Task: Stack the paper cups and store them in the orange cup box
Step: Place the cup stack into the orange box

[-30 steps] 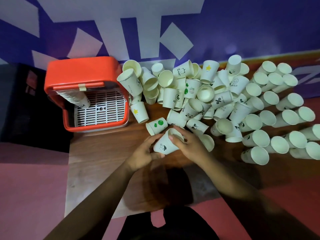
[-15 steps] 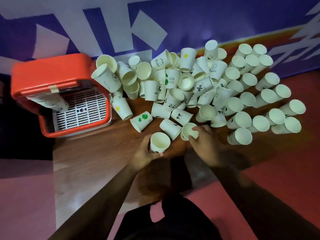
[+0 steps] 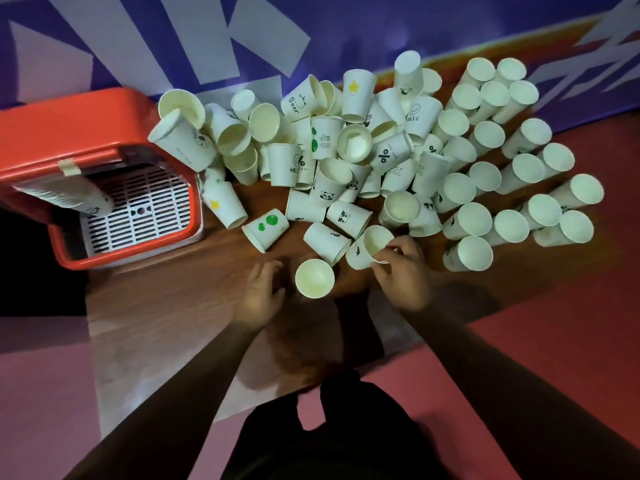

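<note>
One wide-angle view, from the person's head, looks steeply down and forward at the bench (image 3: 166, 306), close above it. The left hand (image 3: 259, 296) and right hand (image 3: 401, 275) sit mid-frame, forearms entering from the near edge. The box (image 3: 69, 126) lies far left, the cups (image 3: 346, 150) far right, the wall (image 3: 346, 29) along the far edge.

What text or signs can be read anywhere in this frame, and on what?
"Bear": tilted cup at the pile's back.
"HELLO": smiley cup.
"HEL", rest unclear: upright front cup.
"%": lying cup.
Green-print cup, small lettering: too blurred.
Wall letters: cropped, unreadable.
</note>
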Tool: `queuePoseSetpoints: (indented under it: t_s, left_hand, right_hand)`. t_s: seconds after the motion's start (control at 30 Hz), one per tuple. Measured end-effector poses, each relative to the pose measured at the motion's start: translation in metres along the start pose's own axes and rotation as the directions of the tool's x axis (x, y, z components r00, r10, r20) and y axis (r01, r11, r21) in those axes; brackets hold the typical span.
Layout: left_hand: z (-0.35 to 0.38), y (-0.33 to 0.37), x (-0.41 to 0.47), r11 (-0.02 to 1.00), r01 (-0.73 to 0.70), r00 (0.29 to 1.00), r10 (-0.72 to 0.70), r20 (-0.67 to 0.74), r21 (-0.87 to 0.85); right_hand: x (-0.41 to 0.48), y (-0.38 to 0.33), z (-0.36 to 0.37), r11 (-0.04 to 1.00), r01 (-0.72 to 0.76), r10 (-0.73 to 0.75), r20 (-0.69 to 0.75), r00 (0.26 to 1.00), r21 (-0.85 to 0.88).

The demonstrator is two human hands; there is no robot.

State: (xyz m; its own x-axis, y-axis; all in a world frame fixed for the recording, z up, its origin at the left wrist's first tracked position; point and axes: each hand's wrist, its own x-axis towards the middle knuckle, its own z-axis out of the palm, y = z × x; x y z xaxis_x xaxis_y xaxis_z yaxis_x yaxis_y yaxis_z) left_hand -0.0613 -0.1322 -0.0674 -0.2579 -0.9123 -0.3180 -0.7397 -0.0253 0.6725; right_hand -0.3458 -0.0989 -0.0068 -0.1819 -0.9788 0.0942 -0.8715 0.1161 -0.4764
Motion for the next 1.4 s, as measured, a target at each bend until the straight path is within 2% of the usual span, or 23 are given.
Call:
queuePoseSetpoints:
  t_s: [0.1, 0.17, 0.3, 0.43, 0.53, 0.63, 0.73, 0.83, 0.93, 0.97, 1.03, 1.1, 1.13, 1.2, 1.27, 1.33, 1.4]
  left_hand:
    - [-0.028, 0.004, 0.015, 0.988, -0.024, 0.963, 0.063, -0.263, 0.151]
    - [-0.043, 0.016, 0.031, 0.986, -0.021, 0.938, 0.076, -0.339, 0.163]
    - [-0.051, 0.029, 0.060, 0.968, 0.028, 0.970, 0.034, -0.240, 0.251]
    - [-0.045, 0.018, 0.071, 0.914, 0.135, 0.986, -0.088, -0.138, 0.381]
    - [-0.044, 0.011, 0.069, 0.915, 0.116, 0.990, -0.074, -0.122, 0.386]
    - [-0.051, 0.015, 0.063, 0.954, 0.083, 0.992, -0.051, -0.116, 0.289]
    - [-0.065, 0.023, 0.050, 0.995, 0.099, 0.987, -0.096, -0.127, 0.023]
    - [-0.082, 0.030, 0.029, 0.976, 0.096, 0.986, -0.120, -0.117, -0.195]
    - [-0.095, 0.039, 0.010, 0.911, 0.073, 0.978, -0.146, -0.151, -0.406]
    - [-0.096, 0.041, 0.004, 0.889, 0.059, 0.977, -0.144, -0.155, -0.453]
    - [-0.098, 0.043, -0.007, 0.871, 0.014, 0.983, -0.103, -0.154, -0.492]
    - [-0.097, 0.048, -0.017, 0.876, -0.030, 0.989, -0.042, -0.139, -0.481]
    - [-0.094, 0.052, -0.021, 0.877, -0.049, 0.992, -0.012, -0.123, -0.478]
    - [-0.086, 0.061, -0.028, 0.878, -0.073, 0.996, 0.043, -0.075, -0.473]
    - [-0.078, 0.067, -0.030, 0.881, -0.075, 0.997, 0.073, -0.022, -0.467]
    - [-0.072, 0.067, -0.029, 0.904, -0.090, 0.994, 0.108, 0.019, -0.418]
    - [-0.067, 0.064, -0.025, 0.954, -0.160, 0.983, 0.176, 0.042, -0.253]
  right_hand:
    - [-0.001, -0.018, -0.016, 0.989, 0.067, -0.056, -0.090, 0.994, 0.129]
    - [-0.001, -0.034, -0.021, 0.970, 0.115, -0.100, -0.076, 0.992, 0.215]
    - [-0.006, -0.060, -0.014, 0.916, 0.088, -0.140, 0.108, 0.984, 0.391]
    - [-0.012, -0.073, 0.000, 0.935, 0.057, -0.139, 0.215, 0.967, 0.351]
    - [-0.013, -0.076, 0.010, 0.959, 0.061, -0.133, 0.250, 0.959, 0.275]
    - [-0.011, -0.078, 0.017, 0.962, 0.086, -0.166, 0.302, 0.939, 0.259]
    - [-0.013, -0.078, 0.029, 0.973, 0.167, -0.217, 0.390, 0.895, 0.157]
    - [-0.019, -0.074, 0.047, 0.938, 0.346, -0.309, 0.426, 0.850, -0.010]
    - [-0.021, -0.069, 0.054, 0.924, 0.380, -0.326, 0.448, 0.832, -0.032]
    - [-0.020, -0.068, 0.052, 0.944, 0.329, -0.299, 0.431, 0.851, 0.006]
    - [-0.018, -0.067, 0.046, 0.982, 0.129, -0.170, 0.363, 0.916, 0.135]
    - [-0.009, -0.063, 0.041, 0.971, -0.123, 0.069, 0.253, 0.965, 0.203]
    - [-0.001, -0.062, 0.037, 0.942, -0.261, 0.208, 0.240, 0.948, 0.213]
    - [0.017, -0.058, 0.034, 0.832, -0.502, 0.418, 0.328, 0.847, 0.235]
    - [0.033, -0.058, 0.037, 0.680, -0.672, 0.521, 0.451, 0.725, 0.294]
    - [0.044, -0.056, 0.045, 0.519, -0.780, 0.596, 0.506, 0.624, 0.350]
    - [0.050, -0.054, 0.053, 0.440, -0.815, 0.628, 0.519, 0.580, 0.377]
